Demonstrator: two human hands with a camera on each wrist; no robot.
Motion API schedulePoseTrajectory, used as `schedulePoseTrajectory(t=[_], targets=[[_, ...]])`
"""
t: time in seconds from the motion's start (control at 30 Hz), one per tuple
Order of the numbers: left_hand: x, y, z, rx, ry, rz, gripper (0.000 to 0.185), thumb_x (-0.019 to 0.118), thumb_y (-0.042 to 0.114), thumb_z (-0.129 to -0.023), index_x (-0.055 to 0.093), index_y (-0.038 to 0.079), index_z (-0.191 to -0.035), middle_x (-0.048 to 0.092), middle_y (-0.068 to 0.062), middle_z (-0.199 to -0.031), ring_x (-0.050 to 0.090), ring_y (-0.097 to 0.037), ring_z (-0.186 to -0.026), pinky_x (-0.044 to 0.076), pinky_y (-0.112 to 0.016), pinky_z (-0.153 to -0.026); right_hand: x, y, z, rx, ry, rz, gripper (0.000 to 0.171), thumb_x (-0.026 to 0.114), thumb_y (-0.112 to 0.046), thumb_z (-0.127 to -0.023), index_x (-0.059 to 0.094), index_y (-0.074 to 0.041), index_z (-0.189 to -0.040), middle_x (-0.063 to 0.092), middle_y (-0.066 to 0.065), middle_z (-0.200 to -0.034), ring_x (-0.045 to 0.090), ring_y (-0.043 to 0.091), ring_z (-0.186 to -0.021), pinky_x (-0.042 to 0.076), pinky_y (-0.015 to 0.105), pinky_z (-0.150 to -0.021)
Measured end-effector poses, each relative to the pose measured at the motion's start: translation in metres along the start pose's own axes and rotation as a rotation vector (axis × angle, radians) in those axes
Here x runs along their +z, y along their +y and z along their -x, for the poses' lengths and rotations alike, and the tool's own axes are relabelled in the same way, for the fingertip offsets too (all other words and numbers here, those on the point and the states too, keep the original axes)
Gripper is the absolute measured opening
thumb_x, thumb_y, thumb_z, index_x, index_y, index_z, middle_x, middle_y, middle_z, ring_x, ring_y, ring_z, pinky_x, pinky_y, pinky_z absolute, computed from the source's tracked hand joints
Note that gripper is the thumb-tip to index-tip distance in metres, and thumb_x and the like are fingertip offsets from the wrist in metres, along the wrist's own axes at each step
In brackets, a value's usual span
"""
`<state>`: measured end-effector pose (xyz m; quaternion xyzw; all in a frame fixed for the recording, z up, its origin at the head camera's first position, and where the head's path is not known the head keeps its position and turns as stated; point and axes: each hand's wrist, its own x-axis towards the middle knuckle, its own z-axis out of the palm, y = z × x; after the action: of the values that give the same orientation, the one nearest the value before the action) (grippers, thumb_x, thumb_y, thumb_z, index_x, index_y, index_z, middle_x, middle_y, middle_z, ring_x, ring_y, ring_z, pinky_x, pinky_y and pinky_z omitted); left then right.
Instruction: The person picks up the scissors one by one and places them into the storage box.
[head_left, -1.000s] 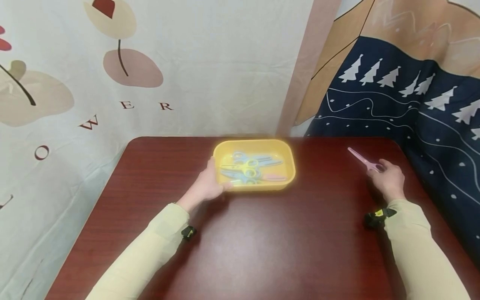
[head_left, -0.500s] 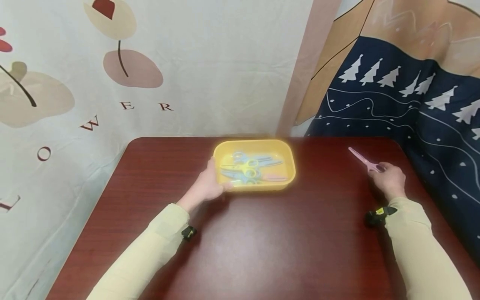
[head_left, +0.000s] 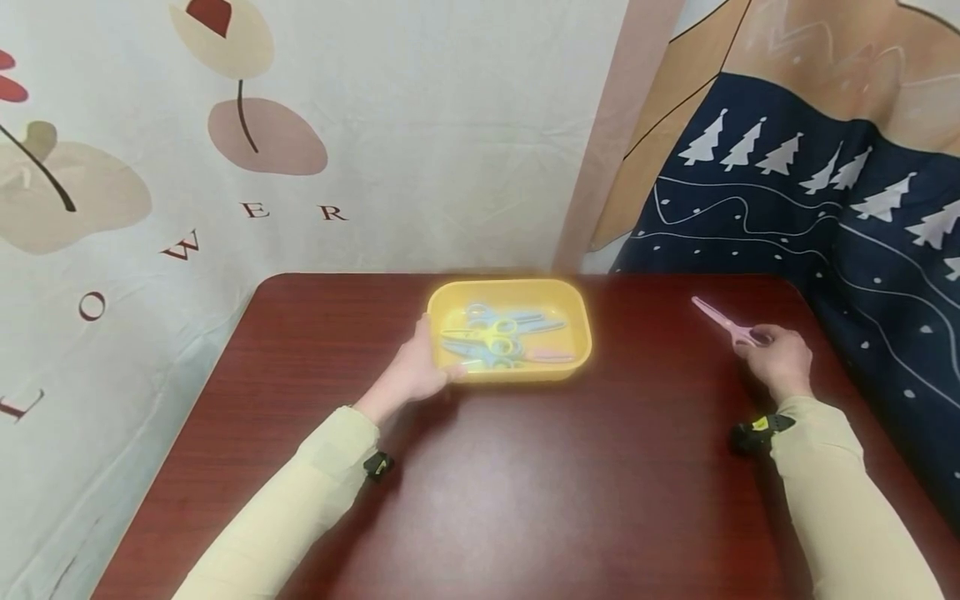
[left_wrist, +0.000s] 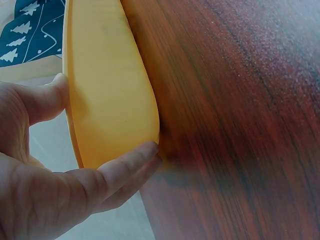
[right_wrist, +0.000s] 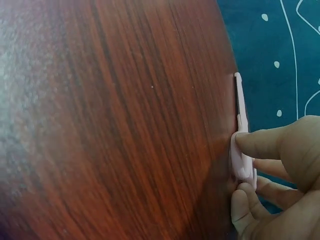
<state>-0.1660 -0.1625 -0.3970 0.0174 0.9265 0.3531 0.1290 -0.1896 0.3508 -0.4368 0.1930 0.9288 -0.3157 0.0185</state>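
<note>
A shallow yellow plastic tray (head_left: 517, 377) sits near the table's far edge. My left hand (head_left: 411, 365) grips its left end; in the left wrist view the thumb and fingers lie against the tray's wall (left_wrist: 107, 90). Inside the tray lie several scissors: yellow scissors (head_left: 474, 335), blue ones (head_left: 528, 325), and a pink-bladed piece (head_left: 551, 355) partly hidden under others. On the right, my right hand (head_left: 780, 363) pinches pink scissors (head_left: 712, 315) by the handle loops, blades pointing to the far left. The right wrist view shows these scissors (right_wrist: 241, 100) low by the table edge.
The dark red-brown table (head_left: 510, 517) has rounded far corners. Behind it hangs a pale printed cloth (head_left: 450, 167), and on the right a navy cloth with white trees (head_left: 757, 208). Both wrists wear black cameras.
The pink scissors' blade tips have swung slightly left and toward me in the right hand. The left hand and tray stay in place.
</note>
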Motion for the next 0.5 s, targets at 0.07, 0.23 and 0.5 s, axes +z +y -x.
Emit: schedulePoseTrajectory(t=[0.07, 0.23, 0.5], targets=[[0.0003, -0.0001, -0.0004, -0.001, 0.0, -0.001, 0.11, 0.077, 0.018, -0.089, -0.001, -0.007, -0.162, 0.018, -0.034, -0.165, 0.034, -0.046, -0.147, 0.025, -0.053, -0.124, 0.0007, 0.0005, 0.0006, -0.008, 0.01, -0.007, 0.058, 0.06, -0.023, -0.102, 0.046, 0.012, -0.145, 0.04, 0.041, -0.146, 0.031, 0.056, -0.134, 0.029, 0.07, -0.112], [0.0006, -0.0004, -0.0006, -0.003, 0.0, -0.006, 0.11, 0.077, 0.018, -0.088, -0.002, -0.007, -0.162, 0.018, -0.034, -0.165, 0.034, -0.047, -0.147, 0.025, -0.053, -0.124, 0.0017, 0.0039, 0.0003, -0.021, 0.026, -0.046, 0.064, 0.062, -0.02, -0.101, 0.039, 0.01, -0.152, 0.033, 0.04, -0.15, 0.028, 0.056, -0.137, 0.028, 0.07, -0.114], [0.0004, 0.0002, 0.0001, -0.004, 0.004, -0.004, 0.111, 0.078, 0.018, -0.089, -0.001, -0.007, -0.161, 0.018, -0.034, -0.165, 0.034, -0.047, -0.147, 0.025, -0.053, -0.124, 0.0012, 0.0077, -0.0005, -0.039, 0.048, -0.104, 0.071, 0.065, -0.013, -0.098, 0.031, 0.006, -0.158, 0.029, 0.038, -0.153, 0.027, 0.056, -0.138, 0.029, 0.069, -0.114]])
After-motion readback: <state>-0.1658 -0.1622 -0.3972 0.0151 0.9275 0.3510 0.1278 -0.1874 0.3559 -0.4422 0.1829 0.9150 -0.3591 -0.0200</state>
